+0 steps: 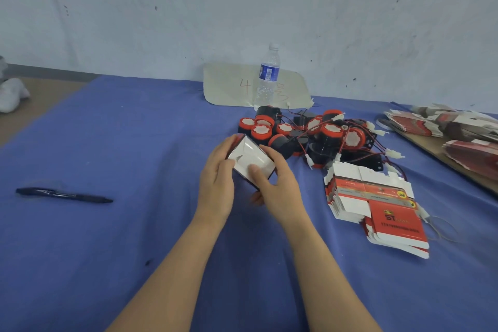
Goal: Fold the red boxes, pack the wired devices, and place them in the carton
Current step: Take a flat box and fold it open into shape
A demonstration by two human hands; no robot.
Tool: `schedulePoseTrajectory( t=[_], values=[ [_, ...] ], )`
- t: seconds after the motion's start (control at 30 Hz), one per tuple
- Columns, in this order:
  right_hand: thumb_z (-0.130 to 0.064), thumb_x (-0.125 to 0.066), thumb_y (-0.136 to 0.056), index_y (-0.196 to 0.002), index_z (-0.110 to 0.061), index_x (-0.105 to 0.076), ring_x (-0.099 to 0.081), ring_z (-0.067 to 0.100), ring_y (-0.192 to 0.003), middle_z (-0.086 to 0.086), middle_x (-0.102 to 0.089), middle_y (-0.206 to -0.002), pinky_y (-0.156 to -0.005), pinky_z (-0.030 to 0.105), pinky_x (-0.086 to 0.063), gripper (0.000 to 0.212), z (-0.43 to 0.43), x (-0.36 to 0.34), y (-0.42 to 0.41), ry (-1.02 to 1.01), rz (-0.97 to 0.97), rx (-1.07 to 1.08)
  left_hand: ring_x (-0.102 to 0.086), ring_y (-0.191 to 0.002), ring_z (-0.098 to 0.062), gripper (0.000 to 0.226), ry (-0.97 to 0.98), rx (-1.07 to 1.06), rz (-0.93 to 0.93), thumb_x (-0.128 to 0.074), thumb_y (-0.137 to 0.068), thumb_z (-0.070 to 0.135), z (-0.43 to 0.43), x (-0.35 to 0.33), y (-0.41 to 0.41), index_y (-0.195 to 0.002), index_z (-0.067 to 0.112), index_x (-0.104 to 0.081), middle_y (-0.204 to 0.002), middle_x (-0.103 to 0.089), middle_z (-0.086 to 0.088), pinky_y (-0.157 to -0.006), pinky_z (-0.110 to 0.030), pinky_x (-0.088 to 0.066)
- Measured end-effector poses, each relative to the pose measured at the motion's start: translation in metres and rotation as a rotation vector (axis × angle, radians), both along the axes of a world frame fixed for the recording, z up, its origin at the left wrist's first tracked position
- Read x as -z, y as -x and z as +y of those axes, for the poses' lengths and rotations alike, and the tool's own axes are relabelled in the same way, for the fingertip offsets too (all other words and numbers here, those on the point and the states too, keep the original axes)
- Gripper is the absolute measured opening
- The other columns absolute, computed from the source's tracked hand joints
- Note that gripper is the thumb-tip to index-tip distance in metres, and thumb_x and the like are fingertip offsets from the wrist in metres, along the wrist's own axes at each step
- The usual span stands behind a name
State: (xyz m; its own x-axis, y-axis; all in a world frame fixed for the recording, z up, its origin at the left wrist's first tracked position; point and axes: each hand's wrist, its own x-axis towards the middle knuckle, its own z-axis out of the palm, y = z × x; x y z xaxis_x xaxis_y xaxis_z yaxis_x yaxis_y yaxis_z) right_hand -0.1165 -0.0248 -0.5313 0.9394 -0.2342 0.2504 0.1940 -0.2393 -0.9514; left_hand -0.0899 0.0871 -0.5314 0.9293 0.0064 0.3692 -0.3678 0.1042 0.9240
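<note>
Both hands hold one small red cardboard box (250, 162) just above the blue cloth-covered table (134, 245), its white end flaps turned up toward the camera. The left hand (217, 183) wraps the box's left side, fingers curled round the far edge and thumb lying on the flap. The right hand (281, 193) cups the near right corner, its thumb (255, 173) pressing down on the white flap and its other fingers tucked under the box, where they are mostly hidden. The step in hand looks like closing one end of the box. To do it well, the side flaps should lie flat before the tuck flap goes over them. The pressing thumb should slide toward the crease rather than push at the middle, which could dent the thin card. The curled fingers on both sides should brace the walls so the box stays square and does not collapse into a diamond. The other end ought to stay open for loading. Just beyond the fingertips of both hands lies the heap of black-and-red round wired devices (310, 133), their thin leads and white plugs tangled, so one will probably need teasing free. To the right of the right hand, apart from it, sits a stack of flat red-and-white box blanks (377, 205). The carton is not in view.
</note>
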Motion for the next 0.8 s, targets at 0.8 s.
schedulePoseTrajectory(
  t=[0.8],
  values=[
    [-0.040, -0.059, -0.091, -0.114, -0.035, -0.048, -0.064, 0.020, -0.078, -0.021, -0.057, -0.085, -0.067, 0.047, -0.056, 0.026, 0.000, 0.004, -0.004, 0.078, -0.008, 0.312, -0.032, -0.134, 0.010, 0.039, -0.163, 0.050, -0.242, -0.029, -0.099, 0.027, -0.018, 0.004, 0.011, -0.126, 0.052, -0.042, -0.131, -0.044, 0.041, -0.118, -0.039, -0.025]
  ],
)
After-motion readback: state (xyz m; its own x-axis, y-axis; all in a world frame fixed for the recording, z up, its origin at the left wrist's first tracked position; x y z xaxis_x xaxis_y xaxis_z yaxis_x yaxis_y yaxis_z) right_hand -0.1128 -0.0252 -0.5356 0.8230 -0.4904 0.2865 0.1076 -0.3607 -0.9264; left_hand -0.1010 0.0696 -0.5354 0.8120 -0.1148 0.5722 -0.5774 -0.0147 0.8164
